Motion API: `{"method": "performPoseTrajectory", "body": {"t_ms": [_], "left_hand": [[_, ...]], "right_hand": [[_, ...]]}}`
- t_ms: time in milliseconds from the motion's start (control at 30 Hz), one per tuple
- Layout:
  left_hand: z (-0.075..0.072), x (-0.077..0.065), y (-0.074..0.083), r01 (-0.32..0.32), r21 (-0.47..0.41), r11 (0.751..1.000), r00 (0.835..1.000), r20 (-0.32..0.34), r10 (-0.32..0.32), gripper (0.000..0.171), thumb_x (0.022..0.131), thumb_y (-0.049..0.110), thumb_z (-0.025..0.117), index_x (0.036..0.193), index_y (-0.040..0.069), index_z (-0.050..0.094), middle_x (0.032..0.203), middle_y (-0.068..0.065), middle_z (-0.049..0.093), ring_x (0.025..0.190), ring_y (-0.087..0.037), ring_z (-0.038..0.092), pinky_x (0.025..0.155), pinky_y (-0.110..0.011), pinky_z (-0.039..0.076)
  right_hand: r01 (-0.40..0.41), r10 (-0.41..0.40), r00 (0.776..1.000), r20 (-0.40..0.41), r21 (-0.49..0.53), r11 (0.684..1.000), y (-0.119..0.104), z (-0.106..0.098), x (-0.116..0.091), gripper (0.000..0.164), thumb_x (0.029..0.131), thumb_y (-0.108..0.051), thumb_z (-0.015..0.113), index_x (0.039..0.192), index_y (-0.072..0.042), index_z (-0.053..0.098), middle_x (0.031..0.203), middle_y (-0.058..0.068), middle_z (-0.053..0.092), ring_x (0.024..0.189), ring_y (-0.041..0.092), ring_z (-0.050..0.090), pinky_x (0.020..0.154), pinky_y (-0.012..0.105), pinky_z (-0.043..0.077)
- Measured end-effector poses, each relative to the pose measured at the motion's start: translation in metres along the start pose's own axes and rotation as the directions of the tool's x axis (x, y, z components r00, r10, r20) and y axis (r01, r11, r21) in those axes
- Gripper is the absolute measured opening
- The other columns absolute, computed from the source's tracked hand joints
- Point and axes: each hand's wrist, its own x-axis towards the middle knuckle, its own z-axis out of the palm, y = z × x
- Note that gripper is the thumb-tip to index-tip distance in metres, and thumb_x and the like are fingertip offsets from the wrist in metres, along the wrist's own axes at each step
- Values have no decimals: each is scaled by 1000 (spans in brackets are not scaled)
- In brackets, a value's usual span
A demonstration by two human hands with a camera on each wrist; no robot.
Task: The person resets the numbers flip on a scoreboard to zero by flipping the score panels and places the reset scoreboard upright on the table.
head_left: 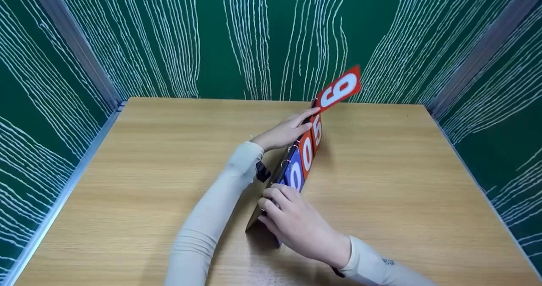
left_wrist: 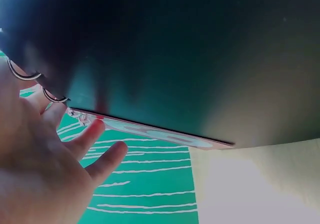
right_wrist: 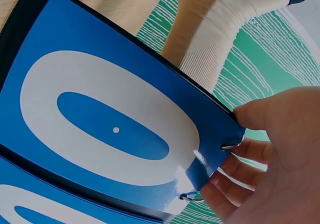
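Observation:
A flip scoreboard [head_left: 295, 176] stands like a tent on the table, its red and blue number cards hung on metal rings. My left hand [head_left: 283, 132] touches the far part of its top edge, fingers mostly straight, beside a raised red card with a 6 or 9 [head_left: 341, 90]. The left wrist view shows the board's dark back panel [left_wrist: 175, 59] beside that hand's spread fingers [left_wrist: 107, 159]. At the near end, my right hand [head_left: 300, 222] grips the top edge with curled fingers, by the rings of a blue 0 card [right_wrist: 75, 79]. Some fingertips are hidden behind the board.
The board stands on a wooden table [head_left: 402, 171], around its middle. Green walls [head_left: 207, 40] with white wavy lines rise behind and at both sides. Grey frame posts [head_left: 76, 36] stand at the corners.

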Motion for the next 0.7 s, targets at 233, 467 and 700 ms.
{"method": "performPoseTrajectory", "body": {"t_ms": [233,467,700], "left_hand": [[3,2,6,-12,154,988,1000,-18,15,51,109,46,34,159,39,30,171,9,21,157,-22,20,118,-55,38],[3,2,6,4,173,985,1000,-12,-2,50,109,48,33,158,37,35,170,13,20,159,-20,16,119,-54,38],[3,2,4,-24,124,992,999,-19,26,48,109,45,35,155,35,42,170,11,22,158,-22,17,117,-55,40]], "right_hand": [[4,-4,1000,-20,-2,1000,0,0,0,27,88,-22,78,110,-11,66,114,4,64,109,21,59,99,34,50],[-2,2,1000,-3,-11,1000,0,0,-1,26,89,-24,77,110,-12,66,113,3,65,109,21,59,100,33,49],[2,-1,1000,7,-17,1000,0,0,-1,26,91,-23,75,112,-12,65,115,3,65,111,21,59,103,33,47]]}}
